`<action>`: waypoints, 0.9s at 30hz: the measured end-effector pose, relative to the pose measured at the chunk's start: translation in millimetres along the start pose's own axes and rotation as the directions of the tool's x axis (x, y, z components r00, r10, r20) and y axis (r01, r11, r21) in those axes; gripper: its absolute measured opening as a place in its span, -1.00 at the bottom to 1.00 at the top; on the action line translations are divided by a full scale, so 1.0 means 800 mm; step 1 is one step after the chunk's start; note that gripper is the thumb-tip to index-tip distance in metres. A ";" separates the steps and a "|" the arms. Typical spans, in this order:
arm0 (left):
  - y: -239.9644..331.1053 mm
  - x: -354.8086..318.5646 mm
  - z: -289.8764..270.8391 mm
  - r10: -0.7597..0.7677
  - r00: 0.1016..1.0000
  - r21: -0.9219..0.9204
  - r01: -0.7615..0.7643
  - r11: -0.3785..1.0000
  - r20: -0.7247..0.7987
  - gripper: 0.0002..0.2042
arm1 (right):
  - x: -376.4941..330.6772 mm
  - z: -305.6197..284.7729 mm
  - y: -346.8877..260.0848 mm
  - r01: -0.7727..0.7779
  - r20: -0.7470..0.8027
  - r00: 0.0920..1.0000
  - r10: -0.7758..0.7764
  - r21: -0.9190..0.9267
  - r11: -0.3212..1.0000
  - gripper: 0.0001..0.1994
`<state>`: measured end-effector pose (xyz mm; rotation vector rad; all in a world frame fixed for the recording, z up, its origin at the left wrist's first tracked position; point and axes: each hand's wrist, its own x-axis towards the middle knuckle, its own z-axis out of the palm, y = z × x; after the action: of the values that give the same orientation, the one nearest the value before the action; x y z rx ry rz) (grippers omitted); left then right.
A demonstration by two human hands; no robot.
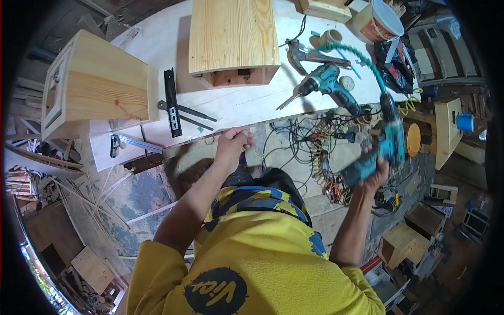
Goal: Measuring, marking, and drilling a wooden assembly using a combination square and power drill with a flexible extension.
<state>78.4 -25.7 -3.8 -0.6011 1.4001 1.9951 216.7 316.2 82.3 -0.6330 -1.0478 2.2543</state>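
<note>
My right hand is closed round the handle of a teal and black cordless drill, held up off the table's right front side. From its chuck a green ridged flexible shaft curves away to the far left, toward a claw hammer. My left hand is at the table's front edge, thumb and fingers pressed together; whatever they may pinch is too small to make out. Closest to it lie a black drawer slide and a dark pincer-like tool. A second teal drill with a long bit rests on the table.
On the white table stand a pale wooden box and a wooden drawer. A white bucket stands at the far right. Tangled cables and a coiled hose lie beyond the front edge. Wooden boxes are at right.
</note>
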 end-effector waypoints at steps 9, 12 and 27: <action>0.028 -0.038 0.100 0.083 0.987 -0.521 0.002 0.853 0.140 -0.86 | -0.141 -0.074 -0.070 -0.005 0.226 0.974 0.010 -0.026 1.000 -0.39; 0.023 -0.060 0.129 0.074 0.976 -0.563 0.055 0.825 0.204 -0.82 | -0.172 -0.084 -0.073 -0.060 0.173 0.984 0.053 0.038 0.997 -0.41; -0.029 -0.113 0.183 0.146 0.966 -0.690 0.041 0.723 0.211 -0.81 | -0.207 -0.133 -0.086 -0.015 0.135 0.991 0.019 -0.030 0.999 -0.46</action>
<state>156.2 97.3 90.4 -0.5834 0.4756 2.5345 423.3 298.7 104.6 -0.5083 -1.1461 2.3273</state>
